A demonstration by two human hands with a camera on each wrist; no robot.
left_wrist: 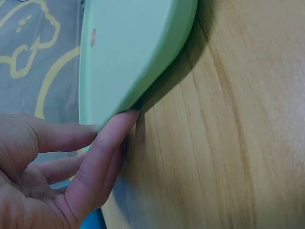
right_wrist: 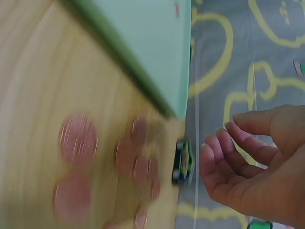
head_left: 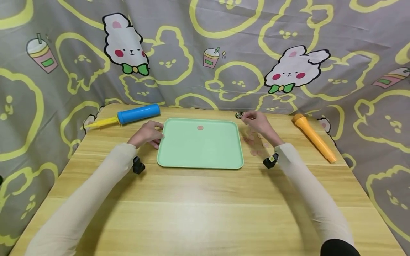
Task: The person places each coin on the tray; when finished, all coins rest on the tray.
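A pale green tray (head_left: 200,166) lies on the wooden table, with one small copper-coloured disc (head_left: 200,128) near its far rim. My left hand (head_left: 148,133) holds the tray's left edge; in the left wrist view thumb and fingers (left_wrist: 95,167) meet at the rim. Beyond the tray's right side, my right hand (head_left: 257,121) hovers with bent fingers, thumb and index tips close together, and nothing shows between them in the right wrist view. Close by it is a small dark and green toy car (right_wrist: 183,162). Several copper-coloured discs (right_wrist: 78,139) lie loose on the table below that hand.
A blue and yellow hand pump (head_left: 138,113) lies at the back left. On the right is an orange microphone-shaped thing (head_left: 314,138). A grey patterned cloth (head_left: 179,21) hangs behind the table's far edge. The wooden tabletop (head_left: 205,209) stretches in front of the tray.
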